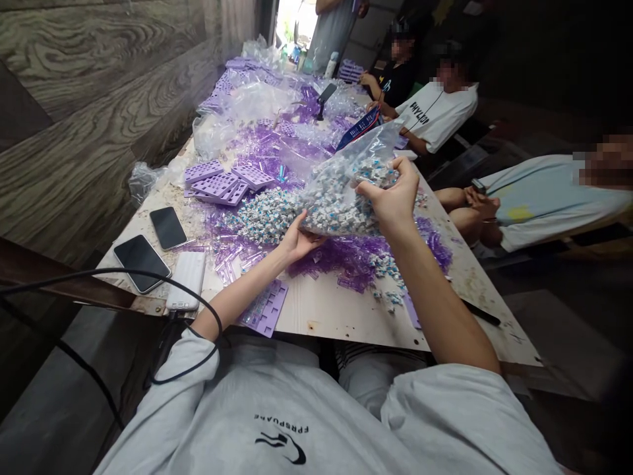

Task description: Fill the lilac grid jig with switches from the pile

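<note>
left of centre on the tabletop (341,310) i see a loose pile (264,214) of white-and-blue pieces. my left hand (299,243) cups the lower edge of the clear bag (331,204), fingers half spread; i can't tell whether they grip. the bag sits mid-frame, long axis rising rightward, low end towards the pile. my right hand (398,198) pinches its plastic. i judge the step as handling the bag; the next move calls for steady support.

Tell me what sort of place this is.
Likely a small hand-assembly workshop: a table strewn with loose purple plastic pieces, a clear bag full of small white-and-blue parts, and other people seated alongside.
</note>
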{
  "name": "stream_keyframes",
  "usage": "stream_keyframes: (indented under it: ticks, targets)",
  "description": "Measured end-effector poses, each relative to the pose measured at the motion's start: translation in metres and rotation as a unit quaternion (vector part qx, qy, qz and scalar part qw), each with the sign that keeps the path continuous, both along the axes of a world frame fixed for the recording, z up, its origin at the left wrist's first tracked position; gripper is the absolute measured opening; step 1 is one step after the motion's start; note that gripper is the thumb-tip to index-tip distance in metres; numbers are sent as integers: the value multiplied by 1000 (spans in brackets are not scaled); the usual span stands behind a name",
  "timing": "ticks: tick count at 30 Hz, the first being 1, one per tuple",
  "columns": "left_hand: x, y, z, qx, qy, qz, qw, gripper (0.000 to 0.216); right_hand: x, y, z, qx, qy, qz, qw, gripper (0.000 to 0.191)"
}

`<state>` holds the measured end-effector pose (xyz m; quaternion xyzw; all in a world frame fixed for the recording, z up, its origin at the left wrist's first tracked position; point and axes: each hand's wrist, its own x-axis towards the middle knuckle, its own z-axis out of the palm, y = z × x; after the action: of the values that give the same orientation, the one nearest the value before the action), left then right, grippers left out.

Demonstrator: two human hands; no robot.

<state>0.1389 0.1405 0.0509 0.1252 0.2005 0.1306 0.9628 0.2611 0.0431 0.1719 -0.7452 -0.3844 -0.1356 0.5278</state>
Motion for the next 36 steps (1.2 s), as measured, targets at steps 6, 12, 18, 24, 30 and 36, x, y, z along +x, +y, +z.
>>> stream_keyframes:
  ticks: [6, 12, 18, 24, 30, 36]
  targets:
    - [0, -4, 4, 17, 5, -4, 1000, 29, 1, -20, -21, 49, 49, -6, 998, 40]
    - [13, -9, 4, 13, -26, 31, 999, 30, -12, -40, -59, 144, 201, 13, 969, 44]
    - [20, -19, -4, 66, -1, 94, 993, 59, -32, -61, -97, 193, 326, 22, 925, 44]
    - [15, -24, -9, 125, 30, 113, 985, 74, -31, -92, -114, 46, 345, -5, 937, 45]
    - [11, -26, -5, 151, 32, 116, 981, 77, -7, -136, -93, -200, 200, -156, 946, 41]
    - [11, -26, -1, 163, 55, 101, 980, 81, 76, -52, -59, -154, 7, -111, 982, 18]
